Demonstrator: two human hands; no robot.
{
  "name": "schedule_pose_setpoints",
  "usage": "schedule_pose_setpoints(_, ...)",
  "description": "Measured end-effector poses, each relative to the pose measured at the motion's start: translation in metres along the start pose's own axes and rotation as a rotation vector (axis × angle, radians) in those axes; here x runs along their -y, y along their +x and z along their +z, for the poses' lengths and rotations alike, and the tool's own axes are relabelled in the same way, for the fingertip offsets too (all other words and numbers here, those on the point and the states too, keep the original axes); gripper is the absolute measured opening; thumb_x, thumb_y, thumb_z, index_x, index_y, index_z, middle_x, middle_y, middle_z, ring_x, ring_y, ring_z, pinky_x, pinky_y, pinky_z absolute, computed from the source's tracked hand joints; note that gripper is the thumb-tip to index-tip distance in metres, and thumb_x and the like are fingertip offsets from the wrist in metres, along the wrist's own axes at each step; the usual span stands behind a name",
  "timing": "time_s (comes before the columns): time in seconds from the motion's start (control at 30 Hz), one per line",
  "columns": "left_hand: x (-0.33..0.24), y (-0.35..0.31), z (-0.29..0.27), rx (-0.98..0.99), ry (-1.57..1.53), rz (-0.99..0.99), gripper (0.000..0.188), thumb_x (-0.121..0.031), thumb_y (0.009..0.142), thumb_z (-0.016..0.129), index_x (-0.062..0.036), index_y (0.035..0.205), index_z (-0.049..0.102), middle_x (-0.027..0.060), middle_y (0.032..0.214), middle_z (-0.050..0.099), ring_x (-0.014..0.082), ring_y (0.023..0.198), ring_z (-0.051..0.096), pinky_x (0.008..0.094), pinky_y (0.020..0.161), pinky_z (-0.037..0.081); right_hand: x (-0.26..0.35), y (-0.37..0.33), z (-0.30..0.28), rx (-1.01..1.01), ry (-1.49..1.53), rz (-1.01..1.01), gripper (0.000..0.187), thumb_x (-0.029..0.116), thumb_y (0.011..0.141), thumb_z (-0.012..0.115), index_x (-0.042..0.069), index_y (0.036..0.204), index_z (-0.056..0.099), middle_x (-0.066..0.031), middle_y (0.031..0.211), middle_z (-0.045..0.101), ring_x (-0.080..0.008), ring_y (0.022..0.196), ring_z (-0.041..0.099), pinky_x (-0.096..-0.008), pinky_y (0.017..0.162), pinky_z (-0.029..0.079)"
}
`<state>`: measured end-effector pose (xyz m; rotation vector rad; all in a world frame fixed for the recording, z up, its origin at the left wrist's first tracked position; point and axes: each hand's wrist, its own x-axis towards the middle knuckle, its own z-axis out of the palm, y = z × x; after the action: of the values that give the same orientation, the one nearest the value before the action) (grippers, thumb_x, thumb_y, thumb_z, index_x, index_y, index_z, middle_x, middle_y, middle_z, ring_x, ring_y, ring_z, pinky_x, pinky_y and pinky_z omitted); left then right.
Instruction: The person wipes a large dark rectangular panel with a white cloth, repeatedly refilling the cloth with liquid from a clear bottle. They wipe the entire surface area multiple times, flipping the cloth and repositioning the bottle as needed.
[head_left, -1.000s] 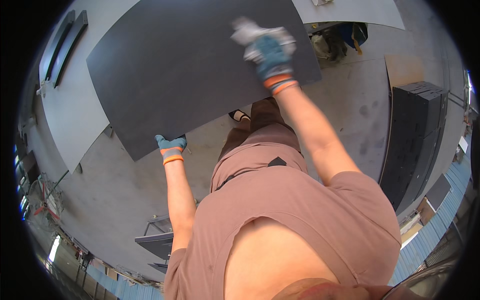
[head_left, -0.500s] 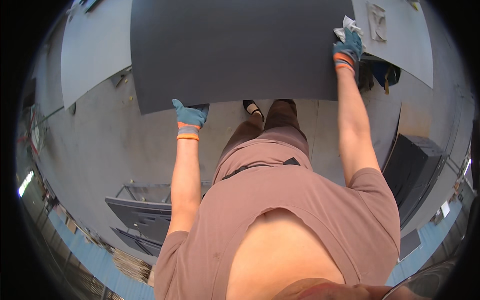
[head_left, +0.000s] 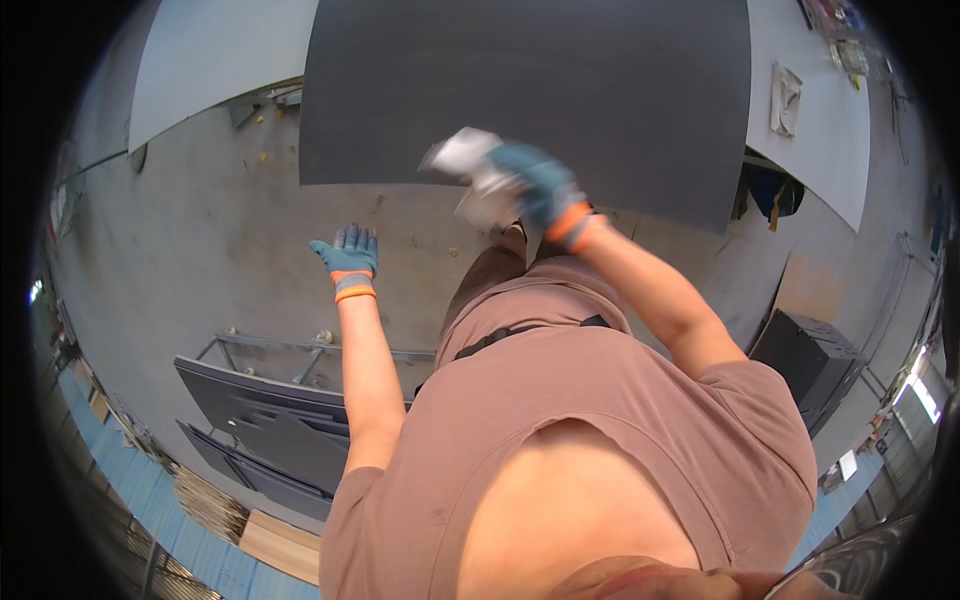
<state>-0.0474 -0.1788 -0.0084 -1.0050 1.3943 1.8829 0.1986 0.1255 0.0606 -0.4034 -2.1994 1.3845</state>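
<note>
Dropped the teal-and-orange-gloved left hand (head_left: 346, 256) off the flat dark-grey panel (head_left: 530, 90), spread palm-up left of centre; swung the matching gloved right hand (head_left: 538, 187) mid-frame, clutching a crumpled white cloth (head_left: 466, 154).

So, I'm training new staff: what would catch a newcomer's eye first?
First, the large dark panel spanning the top centre. Then the gloved right hand, blurred at the panel's near edge, gripping a white cloth. The open left hand shows below the panel's left end.

Stained grey floor (head_left: 220, 240) spreads beneath you | grey metal-tube frame (head_left: 285, 347), left | light-blue wall (head_left: 165, 530) behind you | bright white light (head_left: 925, 398), right
</note>
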Motion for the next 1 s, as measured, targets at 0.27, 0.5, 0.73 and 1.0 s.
schedule_pose_setpoints(0.27, 0.044, 0.013, -0.030, -0.049, -0.033, -0.179, 0.101, -0.083, 0.093, 0.039, -0.0136, 0.164, 0.023, 0.0113, 0.169, 0.031, 0.0369, 0.154, 0.031, 0.0571, 0.123, 0.027, -0.032, -0.033, 0.023, 0.057, -0.776, 0.081, 0.050, 0.006, 0.083, 0.068, 0.003, 0.132, 0.058, -0.0145, 0.126, 0.063, -0.0339, 0.110, 0.062, -0.0430, 0.102, 0.052)
schedule_pose_setpoints(0.5, 0.055, 0.033, -0.033, 0.034, -0.020, -0.160, 0.104, -0.085, 0.092, 0.038, -0.0087, 0.162, 0.027, 0.0142, 0.166, 0.035, 0.0385, 0.149, 0.038, 0.0554, 0.123, 0.028, 0.042, 0.029, 0.100, 0.349, 0.462, 0.159, 0.053, -0.007, 0.084, 0.062, 0.012, 0.133, 0.066, -0.0101, 0.139, 0.064, -0.0299, 0.129, 0.060, -0.0401, 0.109, 0.050)
schedule_pose_setpoints(0.73, 0.063, 0.003, 0.019, 0.053, -0.062, -0.229, 0.095, -0.080, 0.095, 0.040, -0.0108, 0.160, 0.033, 0.0132, 0.165, 0.036, 0.0391, 0.149, 0.039, 0.0579, 0.119, 0.034, -0.161, 0.075, -0.214, -0.540, -0.786, -0.042, 0.036, 0.027, 0.102, 0.059, 0.005, 0.129, 0.067, -0.0157, 0.119, 0.071, -0.0293, 0.103, 0.070, -0.0387, 0.089, 0.057)
schedule_pose_setpoints(1.0, 0.082, -0.015, 0.010, -0.104, -0.117, -0.309, 0.094, -0.078, 0.097, 0.038, -0.0106, 0.162, 0.027, 0.0129, 0.168, 0.032, 0.0375, 0.152, 0.033, 0.0548, 0.121, 0.032, -0.078, 0.179, 0.026, -0.007, -0.974, -0.138, 0.025, 0.011, 0.092, 0.058, 0.008, 0.115, 0.065, -0.0172, 0.119, 0.063, -0.0356, 0.112, 0.062, -0.0460, 0.098, 0.051)
